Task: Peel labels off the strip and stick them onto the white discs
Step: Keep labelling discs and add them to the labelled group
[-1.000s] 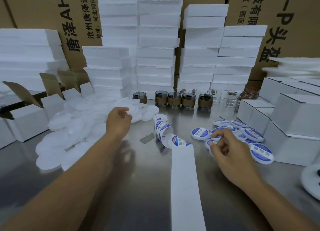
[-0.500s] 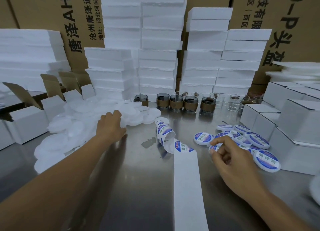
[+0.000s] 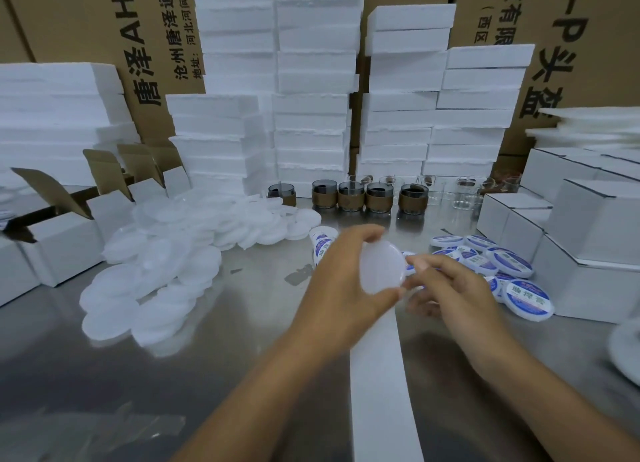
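Observation:
My left hand (image 3: 341, 285) holds a blank white disc (image 3: 382, 267) upright above the table's middle, thumb below and fingers on its top rim. My right hand (image 3: 453, 288) is just right of it, fingertips at the disc's right edge; motion blur hides whether they grip anything. The label strip (image 3: 381, 392) runs from the near edge under both hands, and its curled end with blue labels (image 3: 322, 245) shows behind my left hand. A heap of blank discs (image 3: 173, 253) lies to the left. Labelled discs (image 3: 502, 264) lie to the right.
On a steel table (image 3: 242, 323), a row of brown-banded glass cups (image 3: 349, 196) and clear glasses (image 3: 464, 193) stands behind. White foam stacks (image 3: 311, 115) fill the back. Open white cartons (image 3: 59, 239) sit left, closed white boxes (image 3: 588, 226) right.
My left hand took a blank disc from the left heap and brought it to the middle. My right hand left the labelled discs and moved left and up to meet it.

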The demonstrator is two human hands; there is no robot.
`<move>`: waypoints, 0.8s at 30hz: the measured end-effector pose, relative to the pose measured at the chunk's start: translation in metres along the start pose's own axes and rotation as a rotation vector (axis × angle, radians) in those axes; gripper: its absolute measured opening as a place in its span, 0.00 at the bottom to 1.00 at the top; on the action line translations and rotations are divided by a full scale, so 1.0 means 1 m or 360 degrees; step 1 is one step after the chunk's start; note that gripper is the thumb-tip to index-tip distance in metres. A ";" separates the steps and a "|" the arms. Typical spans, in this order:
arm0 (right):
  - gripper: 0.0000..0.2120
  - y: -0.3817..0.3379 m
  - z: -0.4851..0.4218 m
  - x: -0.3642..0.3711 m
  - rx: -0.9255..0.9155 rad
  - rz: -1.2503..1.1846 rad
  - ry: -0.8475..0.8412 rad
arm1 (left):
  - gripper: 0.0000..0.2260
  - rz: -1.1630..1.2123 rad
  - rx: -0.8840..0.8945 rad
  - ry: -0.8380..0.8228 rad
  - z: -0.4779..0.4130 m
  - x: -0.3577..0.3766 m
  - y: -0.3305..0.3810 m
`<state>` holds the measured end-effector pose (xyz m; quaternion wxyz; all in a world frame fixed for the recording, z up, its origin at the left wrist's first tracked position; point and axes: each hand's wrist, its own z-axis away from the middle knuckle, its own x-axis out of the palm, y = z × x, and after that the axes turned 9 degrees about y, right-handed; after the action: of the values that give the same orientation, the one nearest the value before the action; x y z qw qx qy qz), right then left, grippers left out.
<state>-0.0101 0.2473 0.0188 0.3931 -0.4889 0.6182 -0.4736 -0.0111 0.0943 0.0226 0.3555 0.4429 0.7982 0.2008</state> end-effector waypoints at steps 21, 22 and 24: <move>0.04 0.002 0.011 0.026 0.0049 -0.0251 -0.0122 | 0.11 0.1629 -0.0938 -0.0304 0.001 0.000 -0.010; 0.04 0.003 0.010 0.026 0.0011 -0.0218 -0.0059 | 0.11 0.1662 -0.0970 -0.0275 -0.001 0.000 -0.011; 0.04 0.006 0.007 0.022 -0.0141 -0.0015 0.0115 | 0.09 0.1710 -0.1045 -0.0173 -0.004 -0.002 -0.015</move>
<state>-0.0101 0.2246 0.0108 0.3463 -0.4913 0.6499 -0.4651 -0.0220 0.0848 0.0170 0.3626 0.6593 0.3418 0.5630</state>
